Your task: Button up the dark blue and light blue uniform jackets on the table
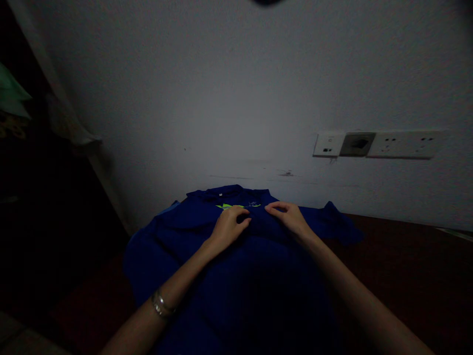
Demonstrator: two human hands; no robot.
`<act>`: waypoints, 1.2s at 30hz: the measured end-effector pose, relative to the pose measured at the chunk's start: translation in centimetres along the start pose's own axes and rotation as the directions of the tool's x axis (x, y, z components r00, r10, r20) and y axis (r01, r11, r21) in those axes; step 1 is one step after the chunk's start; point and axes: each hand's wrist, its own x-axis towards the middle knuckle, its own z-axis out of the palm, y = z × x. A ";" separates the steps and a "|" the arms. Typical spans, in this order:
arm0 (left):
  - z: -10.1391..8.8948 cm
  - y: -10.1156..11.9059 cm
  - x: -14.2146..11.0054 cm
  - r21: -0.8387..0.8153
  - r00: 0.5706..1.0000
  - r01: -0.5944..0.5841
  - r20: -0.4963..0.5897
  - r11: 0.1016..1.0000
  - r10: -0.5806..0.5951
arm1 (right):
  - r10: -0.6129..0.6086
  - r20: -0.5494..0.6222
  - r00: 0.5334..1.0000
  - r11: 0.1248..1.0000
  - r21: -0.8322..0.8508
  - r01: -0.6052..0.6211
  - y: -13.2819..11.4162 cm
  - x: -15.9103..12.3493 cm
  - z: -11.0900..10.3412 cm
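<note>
A dark blue shirt (185, 246) with a collar and a bright yellow-green print on its chest lies spread out in front of me. My left hand (229, 226) rests over the chest beside the print, thumb and index finger curved with a small gap between their tips. To its right, my right hand (290, 217) has thumb and index finger pinched together at the shirt's surface, seemingly on its cloth. A silvery bracelet (161, 304) circles my left wrist. Deep shadow hides the lower part of the shirt.
The shirt lies on a dark reddish surface (399, 261) against a pale wall (221, 98). Sockets and switches (399, 144) are set in the wall at right. Light green cloth (13, 91) hangs at the far left, beside a very dark area.
</note>
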 end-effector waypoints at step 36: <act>0.7 -0.3 0.6 -0.381 0.954 0.290 0.041 0.878 -0.297 | -0.263 0.130 0.956 0.944 -0.167 0.283 -1.4 -1.7 1.8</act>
